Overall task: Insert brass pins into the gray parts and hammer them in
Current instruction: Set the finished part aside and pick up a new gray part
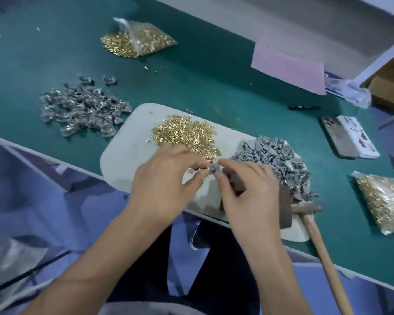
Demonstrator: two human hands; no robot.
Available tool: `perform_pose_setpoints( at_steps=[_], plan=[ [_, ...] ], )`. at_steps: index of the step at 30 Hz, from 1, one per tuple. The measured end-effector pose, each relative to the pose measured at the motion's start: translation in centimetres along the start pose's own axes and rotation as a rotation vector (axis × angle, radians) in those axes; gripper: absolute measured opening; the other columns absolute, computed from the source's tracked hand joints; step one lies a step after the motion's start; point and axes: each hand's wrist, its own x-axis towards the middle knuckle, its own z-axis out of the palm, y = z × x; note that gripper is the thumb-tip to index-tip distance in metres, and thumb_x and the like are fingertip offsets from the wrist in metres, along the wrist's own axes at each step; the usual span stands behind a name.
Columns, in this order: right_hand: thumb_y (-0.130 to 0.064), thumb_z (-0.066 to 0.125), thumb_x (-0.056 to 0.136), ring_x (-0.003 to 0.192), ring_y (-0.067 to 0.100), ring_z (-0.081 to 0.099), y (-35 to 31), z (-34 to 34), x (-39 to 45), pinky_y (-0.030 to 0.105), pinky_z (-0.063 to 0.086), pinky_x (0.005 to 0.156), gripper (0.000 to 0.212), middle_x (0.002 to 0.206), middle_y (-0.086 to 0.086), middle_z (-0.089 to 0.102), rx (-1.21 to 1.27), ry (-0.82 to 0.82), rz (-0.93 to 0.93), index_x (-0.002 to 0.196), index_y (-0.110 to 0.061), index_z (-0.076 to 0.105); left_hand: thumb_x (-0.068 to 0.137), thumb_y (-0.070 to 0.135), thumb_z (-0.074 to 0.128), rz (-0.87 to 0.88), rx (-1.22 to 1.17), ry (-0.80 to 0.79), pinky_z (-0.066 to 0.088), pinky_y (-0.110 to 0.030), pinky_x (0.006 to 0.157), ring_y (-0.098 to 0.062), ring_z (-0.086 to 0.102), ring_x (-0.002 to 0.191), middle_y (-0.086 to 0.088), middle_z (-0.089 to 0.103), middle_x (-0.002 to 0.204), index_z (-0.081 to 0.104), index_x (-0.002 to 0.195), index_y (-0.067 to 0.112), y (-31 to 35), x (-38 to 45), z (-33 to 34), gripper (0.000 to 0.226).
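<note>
On the green tabletop (214, 71), a heap of finished silvery parts (82, 108) sits far left; my left grip (166, 176) and right grip (243, 180) pinch one small gray part (214, 168), with many unpinned gray parts (280, 160) and the wooden-handled hammer (314, 226) waiting.

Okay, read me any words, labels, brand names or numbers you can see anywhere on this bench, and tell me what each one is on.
None can be read.
White phone case, beside the phone: dark printed marks, too blurred to tell if they are letters.
Crumpled plastic wrapper with blue print by the pink sheet: too blurred to read.
Small black object on the green table: no markings visible.
</note>
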Motion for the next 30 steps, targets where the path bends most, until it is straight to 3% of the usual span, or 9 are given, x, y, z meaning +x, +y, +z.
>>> perform_pose_setpoints(
  at_steps=[8, 13, 17, 25, 28, 30],
  plan=[
    [-0.026, 0.074, 0.091, 0.095, 0.019, 0.055, -5.8, 6.9, 3.9, 0.044, 0.043, 0.089, 0.005, 0.093, -0.017, 0.069, 0.025, -0.272, -0.167, 0.091, -0.032, 0.073, 0.084, 0.040, 0.073, -0.223, 0.191, 0.107, 0.033, -0.023, 0.053, -0.006, 0.045, 0.087, 0.018, 0.061, 0.085, 0.074, 0.092, 0.040, -6.1, -1.2, -4.5, 0.009],
    [-0.031, 0.066, 0.094, 0.098, 0.018, 0.053, -9.1, 11.4, 5.9, 0.040, 0.040, 0.091, 0.005, 0.093, -0.014, 0.067, -0.042, -0.446, -0.218, 0.092, -0.031, 0.070, 0.081, 0.031, 0.078, -0.340, 0.297, 0.124, 0.028, -0.022, 0.047, -0.013, 0.048, 0.085, 0.015, 0.058, 0.081, 0.074, 0.091, 0.036, -9.9, -1.4, -6.1, 0.012],
    [-0.033, 0.064, 0.095, 0.097, 0.018, 0.052, -10.9, 13.6, 7.2, 0.039, 0.041, 0.089, 0.005, 0.094, -0.013, 0.068, -0.059, -0.455, -0.226, 0.093, -0.032, 0.069, 0.083, 0.041, 0.075, -0.419, 0.320, 0.196, 0.033, -0.025, 0.050, -0.012, 0.052, 0.089, 0.014, 0.063, 0.084, 0.072, 0.091, 0.037, -11.6, -1.1, -7.0, 0.009],
    [-0.032, 0.062, 0.098, 0.096, 0.017, 0.052, -12.7, 16.3, 9.4, 0.036, 0.043, 0.085, 0.009, 0.094, -0.011, 0.068, -0.092, -0.416, -0.172, 0.096, -0.028, 0.070, 0.085, 0.035, 0.073, -0.484, 0.320, 0.243, 0.015, -0.013, 0.051, -0.010, 0.054, 0.087, 0.016, 0.062, 0.085, 0.069, 0.087, 0.036, -12.5, -1.0, -7.7, 0.005],
    [-0.030, 0.064, 0.097, 0.096, 0.014, 0.049, -12.6, 15.9, 9.4, 0.034, 0.042, 0.084, 0.008, 0.091, -0.013, 0.066, -0.029, -0.399, -0.171, 0.097, -0.029, 0.071, 0.086, 0.034, 0.072, -0.420, 0.265, 0.218, 0.026, -0.015, 0.050, -0.009, 0.054, 0.089, 0.016, 0.062, 0.088, 0.070, 0.090, 0.035, -12.0, -1.1, -7.7, 0.005],
    [-0.029, 0.064, 0.097, 0.096, 0.013, 0.047, -11.8, 14.7, 9.5, 0.032, 0.038, 0.082, 0.008, 0.089, -0.014, 0.065, 0.032, -0.347, -0.154, 0.098, -0.030, 0.071, 0.088, 0.032, 0.072, -0.321, 0.197, 0.159, 0.043, -0.027, 0.054, -0.012, 0.056, 0.091, 0.013, 0.061, 0.089, 0.071, 0.093, 0.032, -11.4, -1.0, -7.4, 0.005]
  ],
)
